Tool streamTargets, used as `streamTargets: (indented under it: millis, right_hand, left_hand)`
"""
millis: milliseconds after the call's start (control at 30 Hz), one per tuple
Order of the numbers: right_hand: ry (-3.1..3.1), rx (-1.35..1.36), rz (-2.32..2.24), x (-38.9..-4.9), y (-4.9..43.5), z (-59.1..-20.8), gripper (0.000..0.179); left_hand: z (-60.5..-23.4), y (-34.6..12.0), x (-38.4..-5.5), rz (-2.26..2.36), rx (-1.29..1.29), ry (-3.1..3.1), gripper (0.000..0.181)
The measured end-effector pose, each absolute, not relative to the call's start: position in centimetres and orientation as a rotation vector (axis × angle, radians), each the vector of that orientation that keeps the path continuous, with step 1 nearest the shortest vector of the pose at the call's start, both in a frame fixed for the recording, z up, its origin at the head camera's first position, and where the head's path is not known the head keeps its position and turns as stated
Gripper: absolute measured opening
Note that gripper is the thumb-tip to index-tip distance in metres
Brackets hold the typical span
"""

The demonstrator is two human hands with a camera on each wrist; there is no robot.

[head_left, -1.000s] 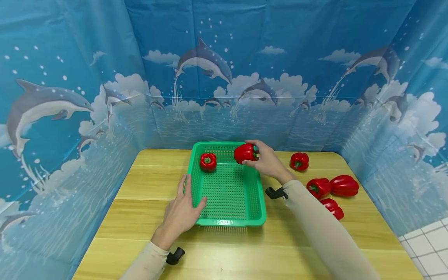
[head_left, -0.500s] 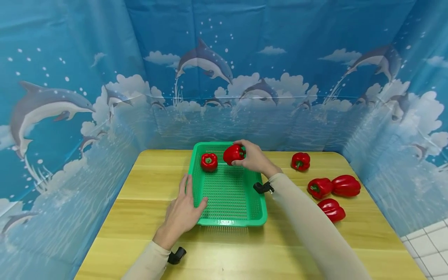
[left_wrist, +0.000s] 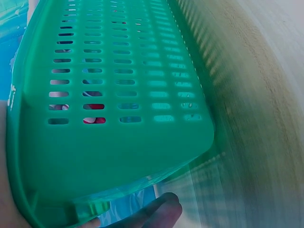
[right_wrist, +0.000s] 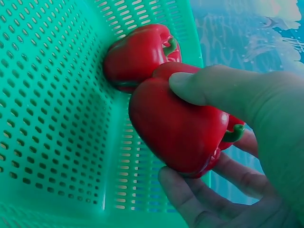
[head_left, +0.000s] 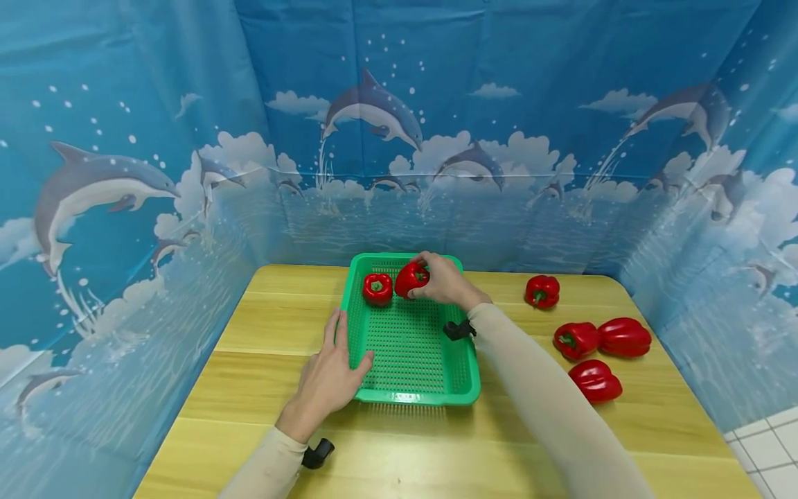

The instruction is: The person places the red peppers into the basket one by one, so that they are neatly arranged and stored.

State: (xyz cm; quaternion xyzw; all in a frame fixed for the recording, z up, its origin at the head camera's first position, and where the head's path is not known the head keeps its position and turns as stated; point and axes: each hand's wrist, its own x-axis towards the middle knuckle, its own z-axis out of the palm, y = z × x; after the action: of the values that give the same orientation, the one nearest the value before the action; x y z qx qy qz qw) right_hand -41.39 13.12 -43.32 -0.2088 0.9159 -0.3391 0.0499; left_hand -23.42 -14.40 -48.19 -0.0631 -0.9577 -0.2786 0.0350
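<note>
A green perforated plastic basket (head_left: 414, 398) stands on the wooden table. At its front left corner my left hand (head_left: 327, 378) holds the side, thumb over the rim and the other fingers along the outside. Inside, near the back, my right hand (head_left: 445, 283) grips a red bell pepper (right_wrist: 178, 123) between thumb and fingers, its green stem towards the palm. Right beside that one, a second red bell pepper (head_left: 377, 290) sits in the back left corner. In the left wrist view the basket's slotted wall (left_wrist: 109, 152) fills most of the picture, with fingertips (left_wrist: 164, 213) below.
More red bell peppers lie on the right of the table: one at the back (head_left: 542, 292), a touching pair (head_left: 624, 337), and another pepper (head_left: 595, 381) nearer the front. A blue dolphin-print curtain (head_left: 399, 208) surrounds the table's back and sides.
My right hand has carried its bell pepper leftward and lower in the basket, up to the other pepper. The left hand has stayed at the basket's corner.
</note>
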Motion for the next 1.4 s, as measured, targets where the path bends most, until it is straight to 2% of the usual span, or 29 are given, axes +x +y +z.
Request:
streamTargets:
  millis: [767, 1067, 1267, 1400]
  right_hand:
    - [2.808, -0.561, -0.900, -42.1, 12.7, -44.4, 0.077]
    - [2.812, -0.621, -0.881, -43.1, 12.8, -45.5, 0.073]
    - [2.810, -0.643, -0.838, -44.0, 13.1, -46.6, 0.079]
    - [2.800, -0.623, -0.783, -43.4, 13.2, -45.9, 0.082]
  left_hand:
    - [-47.9, -13.8, -23.5, -0.856, -0.218, -2.948, 0.105]
    - [-47.9, -13.8, -23.5, -0.854, -0.219, -2.949, 0.105]
    - [-48.2, -14.2, -23.5, -0.850, -0.203, -2.950, 0.105]
    - [-48.3, -14.4, -23.5, -0.851, -0.198, -2.952, 0.105]
